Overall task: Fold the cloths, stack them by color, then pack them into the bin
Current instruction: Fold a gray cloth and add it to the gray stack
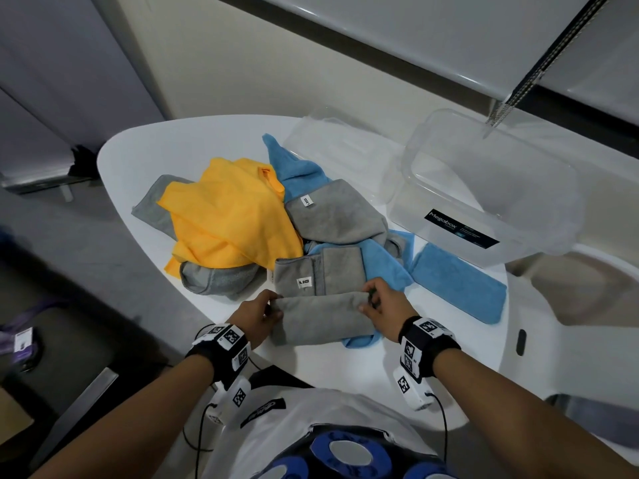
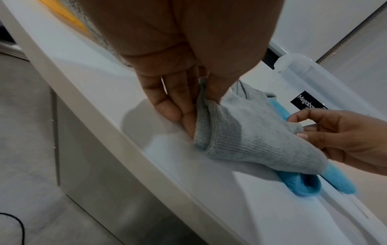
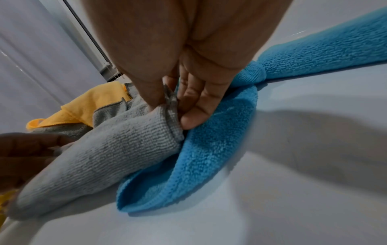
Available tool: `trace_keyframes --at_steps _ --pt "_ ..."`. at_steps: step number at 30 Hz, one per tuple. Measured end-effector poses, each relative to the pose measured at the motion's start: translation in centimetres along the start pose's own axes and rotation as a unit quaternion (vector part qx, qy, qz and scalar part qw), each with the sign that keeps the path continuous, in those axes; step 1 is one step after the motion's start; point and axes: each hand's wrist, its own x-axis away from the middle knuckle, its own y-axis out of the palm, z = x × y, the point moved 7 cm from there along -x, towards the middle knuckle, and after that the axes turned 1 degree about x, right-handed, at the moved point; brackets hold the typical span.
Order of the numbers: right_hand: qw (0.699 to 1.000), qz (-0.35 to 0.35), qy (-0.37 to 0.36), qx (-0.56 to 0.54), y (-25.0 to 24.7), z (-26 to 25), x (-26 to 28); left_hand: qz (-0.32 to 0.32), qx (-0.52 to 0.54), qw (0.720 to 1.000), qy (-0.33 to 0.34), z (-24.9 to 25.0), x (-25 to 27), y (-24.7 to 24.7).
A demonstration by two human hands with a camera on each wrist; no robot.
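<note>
On table [image 1: 138, 157] | clear bin [image 1: 491, 188] (nothing inside) | both hands pinch grey cloth [image 1: 321, 319] ends

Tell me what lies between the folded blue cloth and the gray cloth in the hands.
In the head view, between the folded blue cloth and the gray cloth lie a loose blue cloth, partly under the gray one, and a strip of bare table.

A half-folded grey microfibre cloth [image 1: 321, 314] lies before a heap of yellow, grey and blue cloths [image 1: 238, 216], beside a clear plastic bin [image 1: 491, 188].
</note>
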Motion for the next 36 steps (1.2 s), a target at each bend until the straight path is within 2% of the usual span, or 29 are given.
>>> trace_keyframes --at_steps 5,8,11,12,14,16,18,21,24,27,29,31,34,36 --pt "0.999 0.009 -0.009 0.037 0.0 -0.8 0.2 0.003 -0.023 0.999 0.029 1.0 -0.5 0.1" --pt "0.997 0.056 -0.036 0.049 -0.3 -1.2 0.3 0.056 -0.041 0.996 0.061 1.5 -0.4 -0.8" --pt "0.975 0.088 -0.177 0.098 -0.8 -3.3 1.2 0.121 -0.130 0.969 0.170 3.6 0.4 -1.7" --pt "0.963 0.075 -0.226 0.127 -0.6 -4.0 1.7 0.122 -0.160 0.954 0.221 4.6 0.9 -1.6" --pt "0.938 0.012 -0.280 0.206 0.9 -4.2 2.2 0.066 -0.219 0.933 0.279 5.9 1.6 -0.4" --pt "0.917 -0.086 -0.265 0.286 3.0 -2.7 2.2 -0.031 -0.269 0.930 0.250 5.2 1.7 1.4" --pt "0.902 -0.145 -0.229 0.336 4.2 -1.1 2.0 -0.077 -0.299 0.926 0.220 4.1 1.6 2.4" --pt "0.907 -0.124 -0.225 0.334 4.2 -1.0 1.6 -0.071 -0.309 0.925 0.211 3.4 1.3 2.7" --pt "0.929 -0.130 -0.210 0.275 3.9 -1.2 1.2 -0.041 -0.303 0.924 0.229 3.2 1.2 2.7" --pt "0.949 -0.122 -0.193 0.217 3.0 -1.2 1.2 -0.016 -0.202 0.953 0.227 2.9 1.4 1.7" --pt "0.965 -0.089 -0.183 0.168 2.1 -1.4 1.4 -0.005 -0.111 0.974 0.200 2.6 1.4 0.6" --pt "0.983 -0.075 -0.138 0.092 1.7 -1.0 1.5 -0.017 -0.025 0.987 0.155 2.2 1.3 0.0" --pt "0.994 -0.082 -0.058 -0.034 1.6 0.1 1.6 -0.048 0.041 0.995 0.076 1.1 0.6 -0.1" --pt "0.994 -0.073 -0.031 -0.069 1.6 0.6 1.6 -0.034 0.077 0.995 0.047 0.4 0.0 -0.4"
